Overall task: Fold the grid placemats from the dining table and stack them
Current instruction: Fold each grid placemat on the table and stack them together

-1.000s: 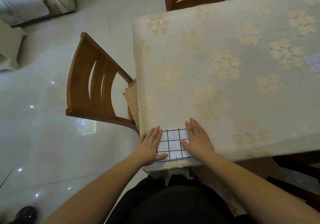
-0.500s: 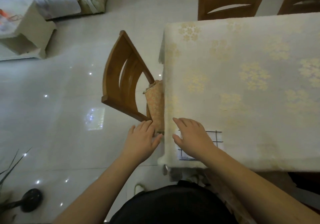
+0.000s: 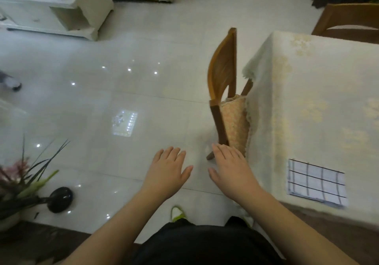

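A folded white placemat with a black grid [image 3: 316, 182] lies flat near the front left corner of the dining table [image 3: 320, 92], which wears a cream cloth with gold flowers. My left hand [image 3: 169, 170] hovers over the floor with straight fingers and holds nothing. My right hand [image 3: 231, 168] is also flat and empty, held in the air just left of the table's corner and well left of the placemat. Neither hand touches the placemat.
A wooden chair [image 3: 224, 92] with a patterned cushion stands against the table's left side. Another chair [image 3: 348, 18] is at the far end. A potted plant [image 3: 22, 184] and a dark round object [image 3: 60, 199] sit on the glossy tiled floor at left. A white cabinet [image 3: 61, 8] stands far left.
Both hands have left the folded placemat and moved left off the table. My view has swung left, so the placemat now lies at the right.
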### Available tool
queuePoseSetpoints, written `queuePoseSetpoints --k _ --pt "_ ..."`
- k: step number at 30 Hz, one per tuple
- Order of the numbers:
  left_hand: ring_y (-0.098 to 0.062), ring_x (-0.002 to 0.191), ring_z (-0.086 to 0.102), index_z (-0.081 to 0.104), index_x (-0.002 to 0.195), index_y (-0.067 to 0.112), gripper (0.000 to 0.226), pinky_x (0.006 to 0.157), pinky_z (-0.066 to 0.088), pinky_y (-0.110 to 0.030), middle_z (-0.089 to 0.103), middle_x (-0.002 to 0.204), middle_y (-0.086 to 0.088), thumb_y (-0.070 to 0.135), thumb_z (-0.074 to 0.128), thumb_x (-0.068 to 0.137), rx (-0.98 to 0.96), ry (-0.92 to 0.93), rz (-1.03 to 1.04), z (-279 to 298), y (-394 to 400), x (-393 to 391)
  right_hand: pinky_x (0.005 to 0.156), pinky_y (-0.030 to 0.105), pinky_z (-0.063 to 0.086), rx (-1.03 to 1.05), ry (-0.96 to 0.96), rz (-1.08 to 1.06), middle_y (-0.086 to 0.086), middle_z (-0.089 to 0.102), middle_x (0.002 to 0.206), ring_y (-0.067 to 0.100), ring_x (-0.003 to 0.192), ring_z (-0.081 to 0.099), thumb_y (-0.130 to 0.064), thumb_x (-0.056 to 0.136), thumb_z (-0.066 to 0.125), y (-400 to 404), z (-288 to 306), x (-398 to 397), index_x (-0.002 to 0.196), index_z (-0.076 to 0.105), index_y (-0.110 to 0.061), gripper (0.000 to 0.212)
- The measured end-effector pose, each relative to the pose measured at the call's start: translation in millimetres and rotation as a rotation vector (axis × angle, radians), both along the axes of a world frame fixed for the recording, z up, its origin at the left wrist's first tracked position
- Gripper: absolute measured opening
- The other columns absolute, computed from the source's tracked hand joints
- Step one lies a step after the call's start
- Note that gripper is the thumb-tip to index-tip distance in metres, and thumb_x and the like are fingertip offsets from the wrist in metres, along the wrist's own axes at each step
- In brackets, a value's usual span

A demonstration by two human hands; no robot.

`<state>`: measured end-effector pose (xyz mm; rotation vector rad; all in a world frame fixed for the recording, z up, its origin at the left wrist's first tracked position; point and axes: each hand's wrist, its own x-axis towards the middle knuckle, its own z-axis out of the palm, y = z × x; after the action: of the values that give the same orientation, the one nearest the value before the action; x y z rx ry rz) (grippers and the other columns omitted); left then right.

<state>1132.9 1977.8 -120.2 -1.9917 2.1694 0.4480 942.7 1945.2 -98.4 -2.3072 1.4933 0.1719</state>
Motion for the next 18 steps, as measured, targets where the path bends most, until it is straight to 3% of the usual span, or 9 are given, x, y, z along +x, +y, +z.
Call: queuePoseSetpoints --k 5,11,15,18 --pt "-0.025 0.121 0.059 0.062 0.127 0.012 0.063 0.103 0.044 -0.042 0.066 0.124 -0.005 0.052 0.026 0.094 -0.057 0.013 0.030 3.2 9.9 59.0 0.119 0.036 0.010 -0.015 0.014 0.035 0.002 0.030 0.154 0.019 0.143 0.024 -0.043 0.099 0.039 -3.4 8.0 53.9 0.152 0.019 -0.016 0.063" --pt "-0.023 0.138 0.041 0.043 0.146 0.015 0.080 0.113 0.031 -0.038 0.049 0.146 -0.003 0.058 0.006 0.088 -0.050 0.097 0.102 13.4 1.5 92.3 0.121 0.040 0.004 -0.010 0.029 0.078 -0.001 0.021 0.159 0.018 0.148 0.015 -0.045 0.100 0.035 -28.7 19.2 103.9 0.154 0.014 -0.023 0.061" --pt "-0.022 0.116 0.062 0.060 0.130 0.014 0.065 0.093 0.050 -0.039 0.066 0.124 -0.002 0.053 0.024 0.093 -0.097 0.063 0.118 8.7 -20.4 111.6 0.121 0.041 0.004 -0.012 0.031 0.103 0.001 0.019 0.160 0.019 0.148 0.012 -0.045 0.100 0.035 -50.3 15.0 124.9 0.154 0.013 -0.023 0.062" --pt "-0.021 0.109 0.065 0.063 0.127 0.016 0.061 0.085 0.053 -0.040 0.068 0.118 -0.001 0.053 0.029 0.092 -0.123 0.051 0.129 7.1 -47.6 127.3 0.121 0.042 0.005 -0.005 0.057 0.076 0.002 0.019 0.160 0.021 0.148 0.013 -0.045 0.101 0.034 -70.9 9.6 138.1 0.154 0.013 -0.023 0.061"
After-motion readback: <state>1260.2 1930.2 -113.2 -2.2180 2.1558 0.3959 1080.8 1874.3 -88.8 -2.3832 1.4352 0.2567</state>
